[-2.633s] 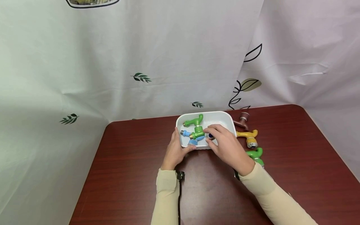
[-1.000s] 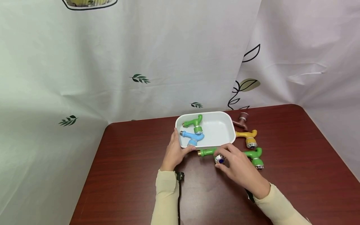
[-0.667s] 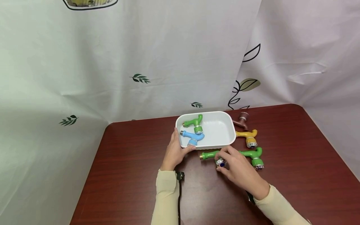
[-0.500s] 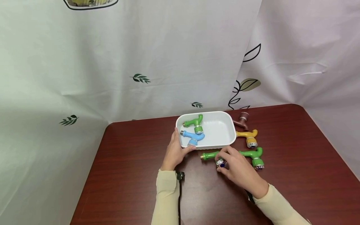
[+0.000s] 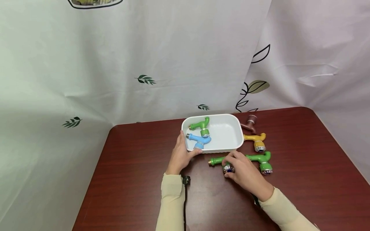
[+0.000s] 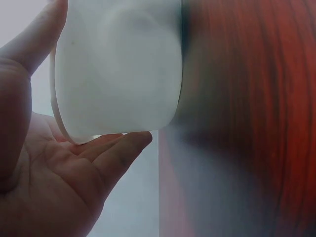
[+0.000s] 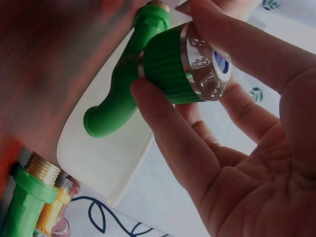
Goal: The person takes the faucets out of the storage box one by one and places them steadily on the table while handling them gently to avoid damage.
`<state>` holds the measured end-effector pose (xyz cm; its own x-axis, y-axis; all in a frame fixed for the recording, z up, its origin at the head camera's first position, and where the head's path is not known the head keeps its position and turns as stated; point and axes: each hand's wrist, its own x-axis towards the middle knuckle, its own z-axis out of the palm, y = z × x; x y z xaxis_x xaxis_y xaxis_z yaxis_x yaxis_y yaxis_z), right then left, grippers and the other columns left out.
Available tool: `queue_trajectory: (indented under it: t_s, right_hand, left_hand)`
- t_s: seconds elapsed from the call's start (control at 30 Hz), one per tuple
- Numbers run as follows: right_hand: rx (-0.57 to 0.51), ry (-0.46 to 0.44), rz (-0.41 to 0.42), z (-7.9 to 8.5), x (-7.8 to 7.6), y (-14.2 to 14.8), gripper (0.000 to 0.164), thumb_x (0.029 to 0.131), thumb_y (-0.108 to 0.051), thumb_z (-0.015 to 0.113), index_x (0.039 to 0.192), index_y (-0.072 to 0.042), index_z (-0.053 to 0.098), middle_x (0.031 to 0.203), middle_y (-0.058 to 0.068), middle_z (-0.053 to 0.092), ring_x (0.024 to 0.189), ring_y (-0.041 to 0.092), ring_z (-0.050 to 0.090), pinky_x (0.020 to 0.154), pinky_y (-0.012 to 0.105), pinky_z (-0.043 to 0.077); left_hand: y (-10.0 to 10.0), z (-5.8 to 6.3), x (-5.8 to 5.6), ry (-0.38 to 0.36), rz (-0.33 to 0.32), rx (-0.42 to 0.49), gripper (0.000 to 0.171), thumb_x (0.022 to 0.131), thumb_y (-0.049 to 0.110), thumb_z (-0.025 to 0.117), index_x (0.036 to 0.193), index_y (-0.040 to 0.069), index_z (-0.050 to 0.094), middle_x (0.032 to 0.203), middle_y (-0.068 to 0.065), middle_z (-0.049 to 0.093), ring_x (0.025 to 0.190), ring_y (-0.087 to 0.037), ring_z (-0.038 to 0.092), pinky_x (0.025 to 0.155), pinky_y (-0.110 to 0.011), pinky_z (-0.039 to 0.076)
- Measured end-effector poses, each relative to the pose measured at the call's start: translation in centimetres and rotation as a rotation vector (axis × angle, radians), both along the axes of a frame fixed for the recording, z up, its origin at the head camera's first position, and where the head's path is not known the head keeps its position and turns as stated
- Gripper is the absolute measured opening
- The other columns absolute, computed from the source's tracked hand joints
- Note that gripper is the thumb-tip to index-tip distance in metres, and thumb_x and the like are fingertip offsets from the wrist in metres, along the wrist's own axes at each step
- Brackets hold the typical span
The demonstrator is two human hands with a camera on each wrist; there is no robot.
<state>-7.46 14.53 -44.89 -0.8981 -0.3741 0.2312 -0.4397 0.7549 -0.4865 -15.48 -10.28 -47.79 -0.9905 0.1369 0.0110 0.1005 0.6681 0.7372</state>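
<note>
My right hand pinches the ribbed, silver-capped knob of a green tap between thumb and fingers. This tap lies low over the table before the tray, its brass-threaded end pointing left. My left hand holds the front left corner of a white plastic tray, thumb at the front and fingers along the left side. Inside the tray's left half lie another green tap and a light blue tap. The tray's outer wall fills the left wrist view.
Right of the tray lie a brown tap, a yellow tap and a further green tap, close to my right hand. A dark red wooden table carries everything. Behind its back edge hangs a white curtain with leaf prints.
My right hand has brought the green tap out of the tray, toward me, down to the table in front. Lately it has shifted slightly right. My left hand stays at the tray's corner.
</note>
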Motion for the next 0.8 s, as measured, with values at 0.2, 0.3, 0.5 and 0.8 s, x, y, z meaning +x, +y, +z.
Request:
queue_trajectory:
  t_s: [0.2,0.3,0.5,0.8]
  right_hand:
    - [0.010,-0.030,-0.009,-0.35,-0.15,-0.01,0.036,0.065,-0.006,0.095,0.088,-0.018,0.069,0.094,-0.004,0.056,0.090,0.020,0.060,0.073,0.040,0.047]
    - [0.013,-0.042,-0.011,-0.51,-0.23,0.00,0.037,0.065,-0.006,0.095,0.087,-0.018,0.068,0.094,-0.004,0.056,0.090,0.020,0.060,0.073,0.040,0.048]
    - [0.017,-0.064,-0.009,-0.69,-0.41,0.03,0.037,0.065,-0.007,0.095,0.087,-0.018,0.067,0.094,-0.004,0.056,0.089,0.020,0.060,0.073,0.040,0.048]
    - [0.052,-0.125,-0.008,-0.73,-0.45,-0.05,0.036,0.068,-0.007,0.093,0.099,-0.012,0.076,0.094,-0.002,0.051,0.087,0.018,0.055,0.076,0.039,0.049]
  left_hand:
    - [0.04,-0.03,-0.04,-0.001,-0.002,0.003,0.120,0.082,0.044,0.083,0.160,-0.002,0.005,0.165,-0.019,0.017,0.144,-0.036,0.033,0.112,-0.051,0.035]
    - [0.05,-0.04,-0.05,0.004,-0.004,0.005,0.119,0.082,0.044,0.083,0.159,-0.003,0.006,0.165,-0.020,0.017,0.144,-0.036,0.033,0.112,-0.051,0.035]
    - [0.02,-0.02,0.00,0.004,-0.001,0.005,0.120,0.082,0.043,0.083,0.160,-0.003,0.005,0.165,-0.020,0.017,0.144,-0.036,0.033,0.112,-0.051,0.035]
    - [0.00,-0.07,-0.03,0.005,-0.002,-0.001,0.121,0.081,0.046,0.083,0.160,-0.001,0.004,0.165,-0.019,0.017,0.144,-0.035,0.034,0.111,-0.050,0.036]
